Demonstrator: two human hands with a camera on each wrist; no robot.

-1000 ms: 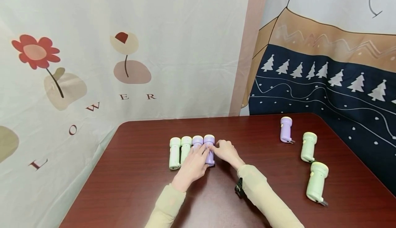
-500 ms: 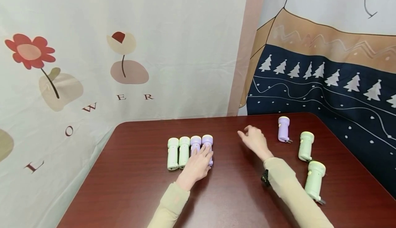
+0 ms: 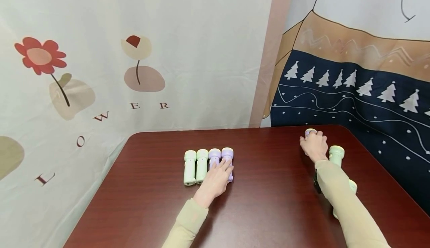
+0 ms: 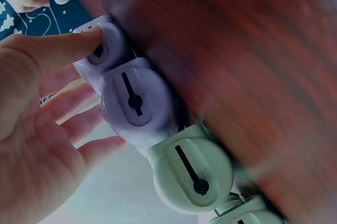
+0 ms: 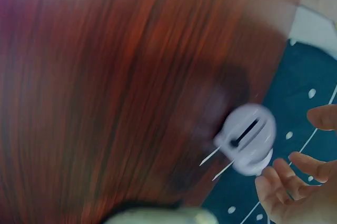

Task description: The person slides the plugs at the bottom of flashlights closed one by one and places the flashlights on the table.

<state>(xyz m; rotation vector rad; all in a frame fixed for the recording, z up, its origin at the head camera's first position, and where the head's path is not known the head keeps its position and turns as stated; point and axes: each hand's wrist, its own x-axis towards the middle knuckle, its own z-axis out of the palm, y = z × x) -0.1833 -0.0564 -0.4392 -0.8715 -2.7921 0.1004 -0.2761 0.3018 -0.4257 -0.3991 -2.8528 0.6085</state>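
Two green flashlights and two purple flashlights lie side by side in a row; the outer green flashlight (image 3: 189, 169) is at the left end and a purple flashlight (image 3: 227, 152) at the right. My left hand (image 3: 215, 182) rests across the purple pair. In the left wrist view its thumb touches the base of the end purple flashlight (image 4: 110, 50), with the fingers extended along the tops. At the far right, my right hand (image 3: 314, 146) is over another purple flashlight (image 5: 250, 134), whose plug prongs are out. Its fingers are loosely bent, with the thumb apart from it.
On the right side of the reddish-brown table (image 3: 268, 188) lie a green flashlight (image 3: 337, 154) and a second green one (image 3: 352, 186), partly hidden by the right sleeve. Printed cloths (image 3: 201, 72) hang behind the table.
My right hand has left the row and moved right to the far purple flashlight. My left hand stays on the purple pair in the row.
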